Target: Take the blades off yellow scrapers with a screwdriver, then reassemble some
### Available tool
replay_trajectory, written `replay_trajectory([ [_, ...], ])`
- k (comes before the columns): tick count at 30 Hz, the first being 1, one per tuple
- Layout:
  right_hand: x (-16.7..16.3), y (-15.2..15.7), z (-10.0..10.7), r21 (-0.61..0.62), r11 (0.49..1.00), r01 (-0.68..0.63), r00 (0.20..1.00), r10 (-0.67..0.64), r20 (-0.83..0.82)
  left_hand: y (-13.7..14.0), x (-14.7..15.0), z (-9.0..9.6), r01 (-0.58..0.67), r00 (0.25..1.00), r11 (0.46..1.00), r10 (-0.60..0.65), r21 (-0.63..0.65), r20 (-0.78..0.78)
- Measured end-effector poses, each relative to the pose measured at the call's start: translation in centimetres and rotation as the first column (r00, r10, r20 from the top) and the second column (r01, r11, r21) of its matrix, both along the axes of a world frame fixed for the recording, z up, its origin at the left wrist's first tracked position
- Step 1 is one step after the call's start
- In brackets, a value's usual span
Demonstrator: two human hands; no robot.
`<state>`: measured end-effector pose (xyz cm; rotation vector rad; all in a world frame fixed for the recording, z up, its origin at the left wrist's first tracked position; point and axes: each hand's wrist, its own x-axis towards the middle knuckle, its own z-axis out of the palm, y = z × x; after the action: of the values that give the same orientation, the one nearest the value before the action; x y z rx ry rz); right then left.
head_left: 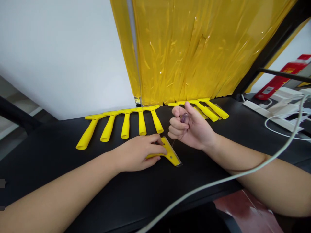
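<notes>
My left hand is closed around the handle of a yellow scraper, which lies on the black table. The scraper's wide head points right, with a metal strip along its edge and small screws in its face. Just above and right of that head, my right hand is curled into a fist around a screwdriver with a translucent purple handle. A thin shaft extends below the fist toward the scraper; its tip is hard to make out. Beyond my left hand lies a row of several more yellow scrapers, handles toward me.
More yellow scrapers lie behind my right hand. A yellow plastic curtain and a white panel border the black table. To the right are a red bottle and power strips. A white cable crosses the foreground.
</notes>
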<state>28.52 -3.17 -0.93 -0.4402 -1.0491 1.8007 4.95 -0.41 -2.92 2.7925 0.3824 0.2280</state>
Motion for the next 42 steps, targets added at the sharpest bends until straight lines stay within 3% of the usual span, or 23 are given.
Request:
replay_trajectory([
  [5, -0.2, -0.8, -0.5, 0.026, 0.982, -0.189, 0.98, 0.186, 0.077, -0.2, 0.2, 0.1, 0.019, 1.0, 1.0, -0.019, 0.023, 0.007],
  [19, -0.8, -1.4, -1.2, 0.096, 0.976, -0.195, 0.978, 0.186, 0.089, 0.0, 0.3, 0.1, 0.034, 0.998, 0.997, -0.03, -0.074, 0.06],
  [23, -0.5, -0.9, -1.4, 0.26, 0.951, -0.17, 0.981, 0.139, 0.134, 0.1, 0.2, 0.0, 0.038, 0.998, 0.996, -0.034, -0.074, 0.058],
  [26, 0.6, -0.3, -1.1, 0.441, 0.889, -0.122, 0.972, 0.018, 0.233, 0.1, 0.1, -0.1, 0.029, 0.998, 0.996, -0.025, -0.082, 0.052],
  [28, 1.5, 0.1, -0.7, 0.489, 0.864, -0.121, 0.958, -0.027, 0.284, 0.1, 0.1, 0.0, 0.033, 0.998, 0.995, -0.029, -0.097, 0.051],
  [31, 2.4, 0.6, -0.1, 0.48, 0.844, -0.237, 0.926, 0.047, 0.375, 0.1, 0.2, 0.1, 0.036, 0.999, 0.992, -0.031, -0.117, 0.044],
  [34, 2.2, 0.5, 0.0, 0.378, 0.843, -0.383, 0.892, 0.231, 0.389, 0.1, 0.2, 0.4, 0.017, 1.0, 0.994, -0.015, -0.11, 0.022],
  [38, 0.7, -0.6, -0.7, 0.19, 0.918, -0.347, 0.935, 0.322, 0.152, 0.1, 0.2, 0.4, 0.019, 1.0, 0.995, -0.017, -0.096, 0.026],
  [42, 0.3, -0.8, -1.0, 0.224, 0.901, -0.371, 0.928, 0.347, 0.139, 0.1, 0.2, 0.2, 0.038, 0.998, 0.993, -0.031, -0.112, 0.061],
])
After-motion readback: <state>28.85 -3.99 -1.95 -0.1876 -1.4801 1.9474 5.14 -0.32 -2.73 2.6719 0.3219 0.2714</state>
